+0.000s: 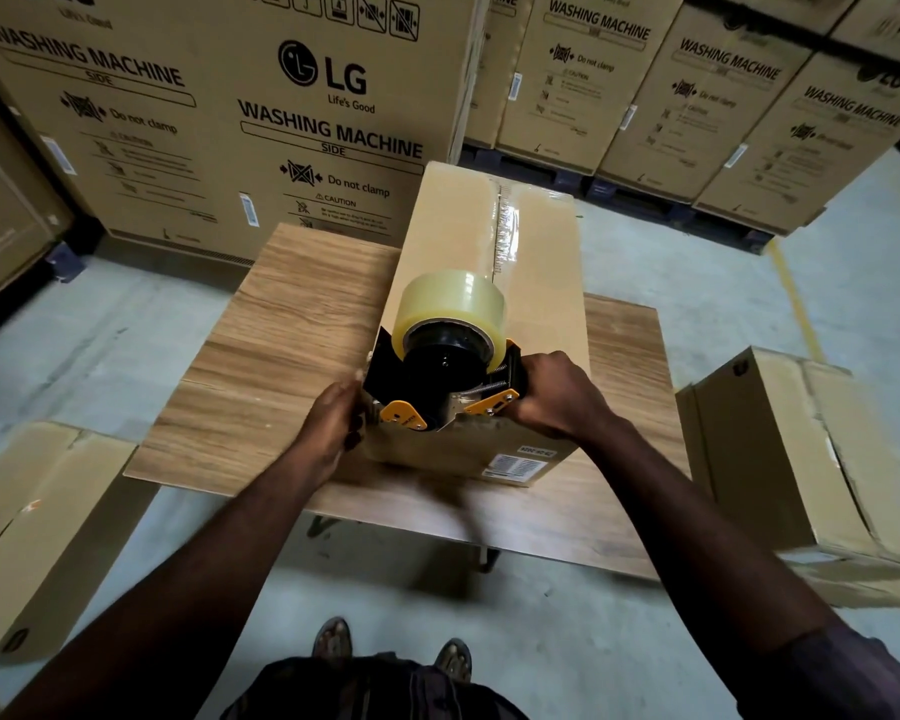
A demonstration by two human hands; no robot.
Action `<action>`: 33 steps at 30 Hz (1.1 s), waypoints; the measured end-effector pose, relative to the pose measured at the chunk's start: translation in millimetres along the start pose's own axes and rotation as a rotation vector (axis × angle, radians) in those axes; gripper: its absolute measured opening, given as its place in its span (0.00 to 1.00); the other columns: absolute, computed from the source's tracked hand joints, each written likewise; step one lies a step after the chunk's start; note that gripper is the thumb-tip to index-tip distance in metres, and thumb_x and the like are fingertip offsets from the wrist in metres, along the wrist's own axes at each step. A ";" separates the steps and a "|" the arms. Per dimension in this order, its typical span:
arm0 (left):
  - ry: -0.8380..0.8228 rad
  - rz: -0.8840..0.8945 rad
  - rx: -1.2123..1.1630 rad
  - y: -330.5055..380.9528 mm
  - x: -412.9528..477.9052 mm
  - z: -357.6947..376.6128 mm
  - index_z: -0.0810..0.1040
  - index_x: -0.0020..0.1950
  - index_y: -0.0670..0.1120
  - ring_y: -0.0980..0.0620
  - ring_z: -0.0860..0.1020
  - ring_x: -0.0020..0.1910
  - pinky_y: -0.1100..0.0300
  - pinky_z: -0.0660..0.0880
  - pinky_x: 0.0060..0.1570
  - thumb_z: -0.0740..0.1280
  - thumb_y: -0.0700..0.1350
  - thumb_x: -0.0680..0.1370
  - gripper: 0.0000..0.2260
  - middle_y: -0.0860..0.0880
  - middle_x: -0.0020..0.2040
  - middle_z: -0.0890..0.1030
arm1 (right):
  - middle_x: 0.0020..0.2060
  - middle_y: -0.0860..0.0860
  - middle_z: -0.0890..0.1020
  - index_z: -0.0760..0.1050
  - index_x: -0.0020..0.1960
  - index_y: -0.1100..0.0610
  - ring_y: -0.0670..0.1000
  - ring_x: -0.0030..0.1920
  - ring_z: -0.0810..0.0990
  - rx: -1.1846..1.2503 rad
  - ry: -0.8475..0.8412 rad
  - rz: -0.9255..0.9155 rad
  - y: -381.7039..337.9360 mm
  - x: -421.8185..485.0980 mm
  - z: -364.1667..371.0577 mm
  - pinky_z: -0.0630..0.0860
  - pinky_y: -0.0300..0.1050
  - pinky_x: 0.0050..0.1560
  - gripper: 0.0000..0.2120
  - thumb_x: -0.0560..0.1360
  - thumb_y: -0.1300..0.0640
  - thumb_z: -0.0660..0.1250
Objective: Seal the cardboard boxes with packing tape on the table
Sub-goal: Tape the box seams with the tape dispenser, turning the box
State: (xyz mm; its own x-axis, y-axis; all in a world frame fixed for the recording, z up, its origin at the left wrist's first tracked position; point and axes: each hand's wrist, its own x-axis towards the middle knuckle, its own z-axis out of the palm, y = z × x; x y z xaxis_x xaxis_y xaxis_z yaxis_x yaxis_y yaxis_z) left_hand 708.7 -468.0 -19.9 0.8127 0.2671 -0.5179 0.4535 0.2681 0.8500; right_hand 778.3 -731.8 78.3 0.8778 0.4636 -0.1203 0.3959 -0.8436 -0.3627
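A long cardboard box (453,241) lies lengthwise on the wooden table (292,324), with a shiny strip of clear tape (507,231) running along its top seam. A black and orange tape dispenser (445,376) carrying a roll of clear tape sits at the box's near end. My right hand (559,394) grips the dispenser's handle on its right side. My left hand (333,426) presses against the near left corner of the box, fingers curved over the edge.
Another cardboard box (801,454) stands on the floor at the right, one more (37,522) at the left. Tall washing machine cartons (219,111) form a wall behind the table. My feet (393,649) are on the concrete floor below the table's near edge.
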 end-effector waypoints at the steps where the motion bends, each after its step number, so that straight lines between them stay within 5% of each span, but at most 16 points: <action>1: -0.002 -0.001 0.029 -3.4 0.1 -1.2 0.72 0.44 0.48 0.54 0.66 0.29 0.60 0.58 0.31 0.57 0.45 0.85 0.11 0.51 0.35 0.72 | 0.37 0.52 0.83 0.71 0.36 0.46 0.54 0.35 0.75 0.009 -0.001 -0.002 -0.4 -0.3 -0.5 0.64 0.44 0.33 0.14 0.68 0.37 0.69; 8: 0.146 0.164 0.066 18.3 2.1 -11.9 0.77 0.61 0.48 0.56 0.73 0.39 0.61 0.69 0.37 0.66 0.45 0.82 0.08 0.50 0.46 0.78 | 0.33 0.49 0.79 0.68 0.32 0.44 0.53 0.34 0.75 0.057 -0.017 0.002 -4.2 -1.9 -5.1 0.63 0.42 0.31 0.15 0.68 0.38 0.70; 13: 0.091 0.414 0.218 25.2 0.7 0.3 0.78 0.52 0.51 0.52 0.79 0.48 0.57 0.77 0.49 0.67 0.36 0.80 0.09 0.51 0.47 0.81 | 0.31 0.47 0.80 0.72 0.32 0.45 0.51 0.34 0.78 0.103 -0.059 0.019 -1.7 0.5 -5.8 0.68 0.44 0.32 0.13 0.65 0.38 0.70; 21: 0.081 0.513 0.374 18.7 2.7 -7.7 0.78 0.48 0.59 0.46 0.81 0.52 0.50 0.79 0.52 0.69 0.32 0.77 0.19 0.47 0.52 0.83 | 0.29 0.44 0.75 0.69 0.31 0.45 0.52 0.34 0.76 0.086 -0.081 0.014 3.5 0.4 -3.6 0.67 0.44 0.34 0.17 0.70 0.42 0.74; 27: 0.201 0.678 0.535 21.1 -4.2 0.6 0.80 0.49 0.49 0.54 0.79 0.49 0.75 0.71 0.49 0.70 0.36 0.77 0.08 0.50 0.51 0.80 | 0.30 0.50 0.78 0.67 0.31 0.47 0.55 0.34 0.76 -0.029 -0.043 -0.012 24.7 -16.1 -12.0 0.66 0.44 0.33 0.20 0.71 0.42 0.74; 33: 0.246 0.705 0.545 17.9 -5.3 2.1 0.80 0.49 0.49 0.66 0.78 0.46 0.77 0.69 0.46 0.71 0.36 0.76 0.08 0.48 0.52 0.81 | 0.29 0.54 0.80 0.65 0.30 0.46 0.59 0.33 0.79 -0.058 0.006 -0.063 83.2 -38.2 -26.4 0.66 0.44 0.32 0.16 0.69 0.46 0.70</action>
State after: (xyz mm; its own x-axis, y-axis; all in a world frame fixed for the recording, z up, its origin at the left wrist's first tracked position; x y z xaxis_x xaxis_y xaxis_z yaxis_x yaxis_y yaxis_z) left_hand 713.3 -466.6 -1.7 0.8941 0.4085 0.1836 0.0436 -0.4874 0.8721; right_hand 784.8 -826.9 77.1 0.8525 0.5144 -0.0932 0.4649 -0.8275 -0.3150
